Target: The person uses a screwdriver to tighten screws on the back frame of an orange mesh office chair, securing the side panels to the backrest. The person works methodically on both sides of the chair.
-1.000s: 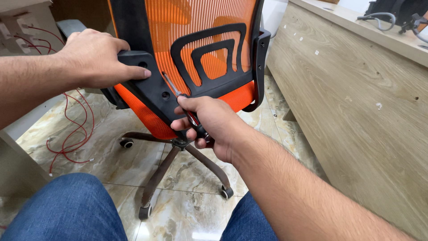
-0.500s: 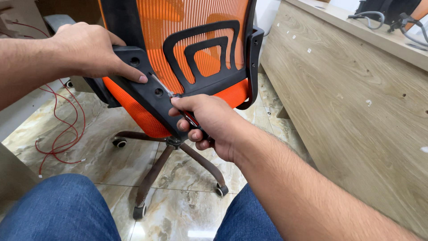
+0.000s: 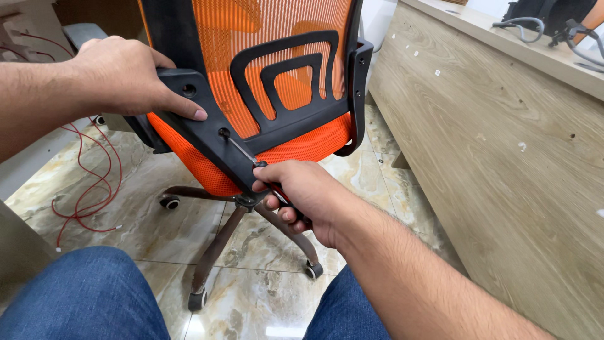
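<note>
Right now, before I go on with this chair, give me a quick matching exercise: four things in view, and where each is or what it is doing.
Things:
1. left hand
2. right hand
3. red wire
4. wooden desk

Places or states:
A. loose on the marble floor, at left
B. grips the screwdriver, tip in a screw hole
C. stands to the right of the chair
D. steadies the black bracket at its top

Pairs: 1-D, 2-B, 3-A, 4-C
</note>
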